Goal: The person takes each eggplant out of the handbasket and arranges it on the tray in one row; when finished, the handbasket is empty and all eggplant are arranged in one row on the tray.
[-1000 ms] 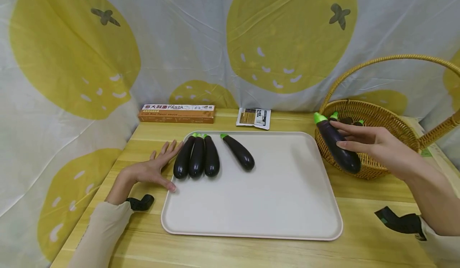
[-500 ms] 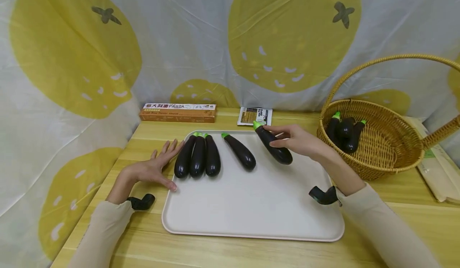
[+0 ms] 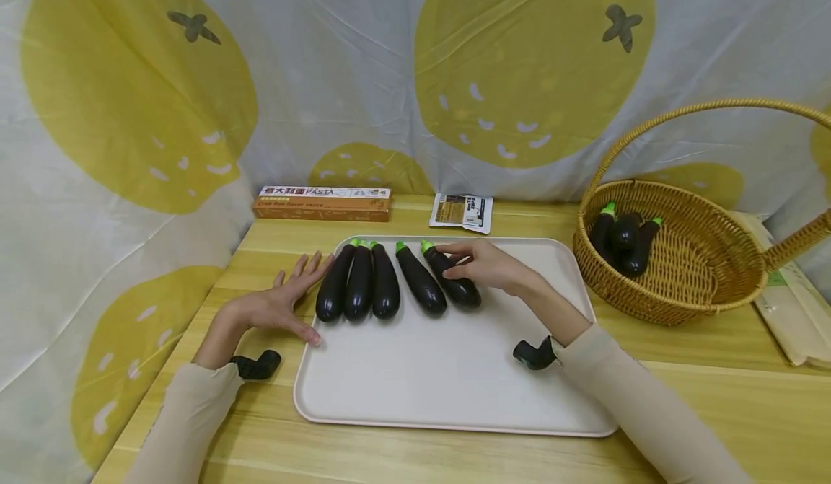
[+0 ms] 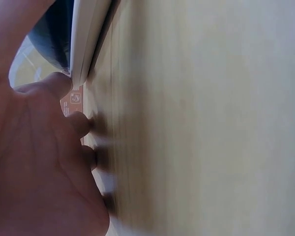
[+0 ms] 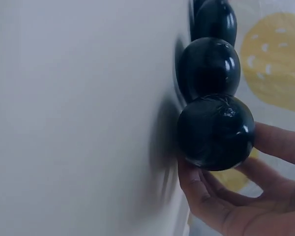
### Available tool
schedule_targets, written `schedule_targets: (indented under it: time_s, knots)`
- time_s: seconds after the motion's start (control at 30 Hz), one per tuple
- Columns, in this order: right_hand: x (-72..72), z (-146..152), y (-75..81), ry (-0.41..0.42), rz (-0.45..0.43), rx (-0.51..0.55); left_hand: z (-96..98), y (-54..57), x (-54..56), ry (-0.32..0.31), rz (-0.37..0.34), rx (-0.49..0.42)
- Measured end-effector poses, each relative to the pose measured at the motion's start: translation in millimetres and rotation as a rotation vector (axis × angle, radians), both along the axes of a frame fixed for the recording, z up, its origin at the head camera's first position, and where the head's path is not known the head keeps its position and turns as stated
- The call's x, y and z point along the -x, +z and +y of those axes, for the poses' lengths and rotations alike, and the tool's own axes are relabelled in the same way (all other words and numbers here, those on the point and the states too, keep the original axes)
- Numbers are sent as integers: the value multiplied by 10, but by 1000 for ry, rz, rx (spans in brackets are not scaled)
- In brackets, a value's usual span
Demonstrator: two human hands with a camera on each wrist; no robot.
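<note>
Between thumb and fingers, my right hand [image 3: 487, 264] holds a dark purple eggplant [image 3: 459, 293] with a bright green stem end, over the white tray [image 3: 454, 376]. Right beside it on the left lies another eggplant [image 3: 420, 282]. Three more, among them a left-end eggplant [image 3: 334, 289], lie side by side along the tray's left part. In the right wrist view the held eggplant [image 5: 216, 132] shows its round end, with fingers around its sides. My left hand [image 3: 275, 307] is spread at the tray's left edge, thumb on the rim, fingers on the tabletop.
A wicker basket [image 3: 688, 293] with a tall handle stands right of the tray, holding three eggplants [image 3: 626, 239]. Behind the tray lie a pasta box [image 3: 321, 206] and a small packet [image 3: 461, 212]. A beige package [image 3: 795, 318] lies right of the basket. A lemon-print curtain [image 3: 337, 73] hangs behind.
My right hand has carried the eggplant left from the basket to the tray. The neighbouring eggplant has shifted slightly left and turned more upright. My left hand has stayed put.
</note>
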State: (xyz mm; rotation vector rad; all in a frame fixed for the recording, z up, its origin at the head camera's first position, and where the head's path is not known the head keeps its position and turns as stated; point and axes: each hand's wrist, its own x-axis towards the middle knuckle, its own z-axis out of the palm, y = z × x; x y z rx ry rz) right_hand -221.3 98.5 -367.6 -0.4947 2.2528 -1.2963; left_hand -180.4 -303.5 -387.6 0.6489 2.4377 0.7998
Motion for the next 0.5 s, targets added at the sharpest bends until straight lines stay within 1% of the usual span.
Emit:
schedule_targets:
  time_s: [0.23,0.5]
  knots:
    - [-146,-126,13,-54,-35,11,-3,-8,0,0,-1,0]
    - [-167,-222,-39,-138,-53,45,2,-7,-2,-1,2,-1]
